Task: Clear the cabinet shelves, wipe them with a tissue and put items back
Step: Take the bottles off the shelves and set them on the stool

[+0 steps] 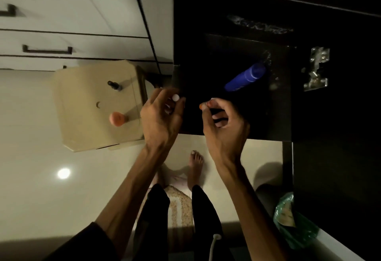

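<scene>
Head cam looks straight down; the left hand (162, 114) is up at the front edge of the dark cabinet shelf (237, 54), fingers curled, pinching a small white round-capped item (175, 97) at the fingertips; can't tell what the item is, too blurred; the right hand (223, 120) sits just beside it, a bit further right, over the same shelf edge, fingers curled in and thumb & forefinger nipping a small orange-tipped thing (203, 106); most of that thing is hidden in the hand.

On the shelf itself a blue cylindrical plastic bottle (245, 77) lies on its side, tilted, well back from both hands, touching neither; silver metal hinge (316, 69) shows on the dark panel to the right.

Left of the cabinet stands a beige square stool (82, 129); on its top, a small dark dropper bottle (114, 85) upright nr the back, and a pink-orange round-topped bottle (117, 119) nr the front edge, the two apart from each other.

Below: pale glossy floor (41, 199), a bare foot (195, 162) on it, a speckled beige mat (179, 207) between the dark-trousered legs; a green plastic bag (288, 217) at lower right by the cabinet base; white drawers w/ dark handles (47, 49) at upper left.
</scene>
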